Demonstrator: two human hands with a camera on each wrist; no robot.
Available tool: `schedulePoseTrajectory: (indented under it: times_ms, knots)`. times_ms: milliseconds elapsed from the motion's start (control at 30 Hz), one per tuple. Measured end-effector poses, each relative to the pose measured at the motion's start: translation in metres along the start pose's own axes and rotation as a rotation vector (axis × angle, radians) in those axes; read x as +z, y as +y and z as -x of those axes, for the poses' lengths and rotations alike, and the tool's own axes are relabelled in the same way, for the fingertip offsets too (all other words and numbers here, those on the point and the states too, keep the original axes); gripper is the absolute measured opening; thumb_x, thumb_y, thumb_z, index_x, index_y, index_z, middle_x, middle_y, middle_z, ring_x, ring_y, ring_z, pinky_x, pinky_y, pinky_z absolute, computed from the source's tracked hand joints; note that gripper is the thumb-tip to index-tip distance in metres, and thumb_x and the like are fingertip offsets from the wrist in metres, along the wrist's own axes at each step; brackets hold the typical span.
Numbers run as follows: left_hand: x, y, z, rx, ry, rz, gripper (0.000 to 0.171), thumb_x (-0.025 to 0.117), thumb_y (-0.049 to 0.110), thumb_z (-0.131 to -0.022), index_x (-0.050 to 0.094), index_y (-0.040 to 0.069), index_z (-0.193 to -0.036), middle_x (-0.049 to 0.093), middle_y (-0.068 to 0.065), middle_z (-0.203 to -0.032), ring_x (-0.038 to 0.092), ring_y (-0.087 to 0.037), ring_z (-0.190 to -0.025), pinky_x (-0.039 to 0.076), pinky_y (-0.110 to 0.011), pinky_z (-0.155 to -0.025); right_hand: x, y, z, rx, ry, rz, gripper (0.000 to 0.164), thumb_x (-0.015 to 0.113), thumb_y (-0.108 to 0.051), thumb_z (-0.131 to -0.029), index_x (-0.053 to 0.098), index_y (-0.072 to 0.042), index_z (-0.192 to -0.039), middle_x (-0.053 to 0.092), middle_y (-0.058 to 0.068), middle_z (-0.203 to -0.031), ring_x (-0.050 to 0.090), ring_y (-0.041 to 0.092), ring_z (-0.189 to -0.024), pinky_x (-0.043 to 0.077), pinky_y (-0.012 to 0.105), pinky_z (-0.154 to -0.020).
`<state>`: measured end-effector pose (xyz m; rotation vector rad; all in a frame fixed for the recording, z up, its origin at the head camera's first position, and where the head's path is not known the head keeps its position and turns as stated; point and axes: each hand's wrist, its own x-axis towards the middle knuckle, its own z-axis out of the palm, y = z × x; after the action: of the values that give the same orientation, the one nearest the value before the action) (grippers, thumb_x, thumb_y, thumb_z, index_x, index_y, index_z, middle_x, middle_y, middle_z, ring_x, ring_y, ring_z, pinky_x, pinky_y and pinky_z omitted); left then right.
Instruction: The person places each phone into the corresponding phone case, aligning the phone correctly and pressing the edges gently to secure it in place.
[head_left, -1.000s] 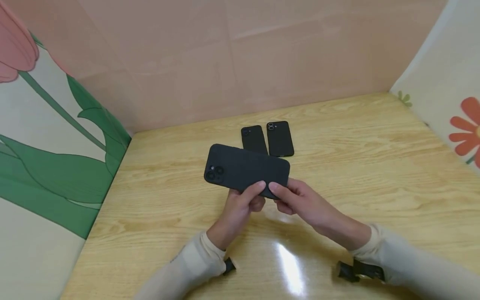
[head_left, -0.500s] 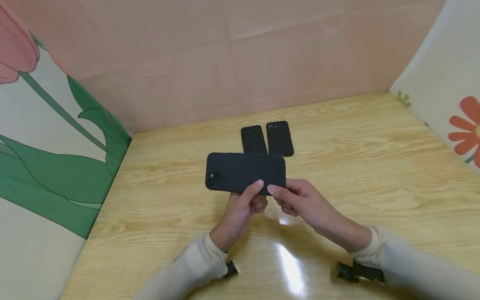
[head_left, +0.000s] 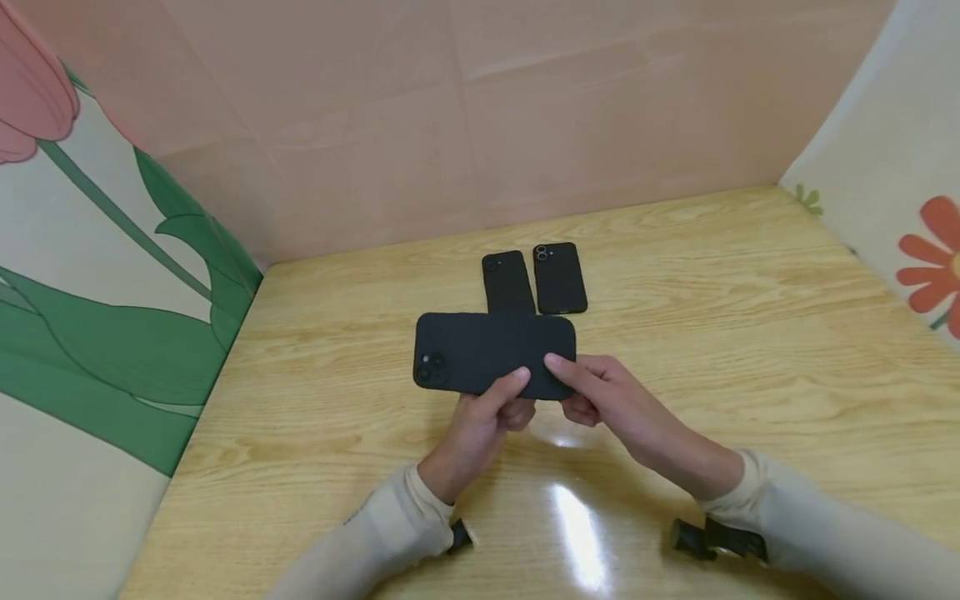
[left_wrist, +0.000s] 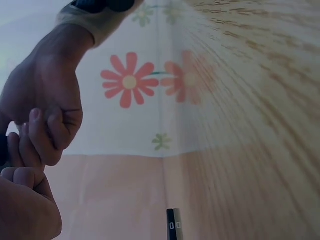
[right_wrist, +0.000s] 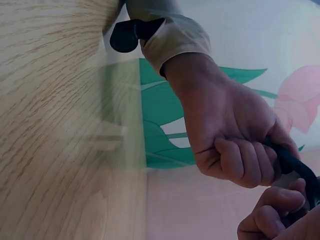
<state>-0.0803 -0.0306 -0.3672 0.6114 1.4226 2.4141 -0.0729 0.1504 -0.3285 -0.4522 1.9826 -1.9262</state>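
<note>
Both hands hold a matte black phone (head_left: 480, 350) sideways above the table, its back with the camera cluster facing the head camera, cluster at the left end. My left hand (head_left: 483, 417) grips the lower edge near the middle, thumb on the back and fingers curled beneath. At the right end my right hand (head_left: 618, 408) pinches the phone the same way. The right wrist view shows the phone's dark edge (right_wrist: 302, 167) between the left hand (right_wrist: 232, 135) and the right hand (right_wrist: 270, 212). Its front side is hidden from the head camera.
Two more black phones, a left one (head_left: 510, 283) and a right one (head_left: 560, 277), lie side by side, backs up, farther back on the wood-grain table (head_left: 337, 350). A pink backdrop (head_left: 480, 117) rises behind, with flower-printed panels at both sides.
The held phone has turned from a slant to nearly level and sits slightly lower in the head view. The right thumb has shifted a little rightward on its back. The other phones stay put.
</note>
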Motion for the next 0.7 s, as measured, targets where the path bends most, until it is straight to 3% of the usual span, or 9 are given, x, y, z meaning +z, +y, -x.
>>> schedulePoseTrajectory:
  times_ms: [233, 467, 700]
  knots:
    - [0.0002, -0.0007, 0.0002, -0.025, -0.028, -0.039, 0.017, 0.046, 0.024, -0.104, 0.06, 0.019, -0.095, 0.03, 0.01, -0.056, 0.021, -0.009, -0.048, 0.019, -0.025, -0.049, 0.0002, 0.002, 0.0008, -0.056, 0.054, -0.033, 0.032, 0.05, -0.022, -0.104, 0.062, -0.016, -0.075, 0.029, -0.007, -0.057, 0.029, 0.012, -0.05, 0.028, 0.026, -0.049]
    - [-0.0002, 0.0035, 0.0043, -0.13, -0.013, -0.085, 0.014, 0.053, 0.033, -0.102, 0.06, 0.021, -0.102, 0.031, 0.009, -0.06, 0.026, -0.006, -0.052, 0.023, -0.021, -0.053, 0.0072, 0.0056, 0.001, -0.049, 0.081, -0.064, 0.032, 0.052, -0.022, -0.104, 0.061, -0.016, -0.074, 0.034, -0.009, -0.06, 0.033, 0.008, -0.053, 0.032, 0.024, -0.051]
    - [0.0025, 0.0046, 0.0027, -0.139, 0.049, -0.079, 0.009, 0.052, 0.024, -0.1, 0.059, 0.019, -0.098, 0.031, 0.011, -0.057, 0.025, -0.004, -0.049, 0.021, -0.021, -0.051, 0.0046, 0.0046, -0.001, 0.032, 0.045, -0.063, 0.036, 0.051, -0.025, -0.104, 0.053, -0.016, -0.069, 0.032, -0.009, -0.055, 0.03, 0.009, -0.052, 0.026, 0.024, -0.05]
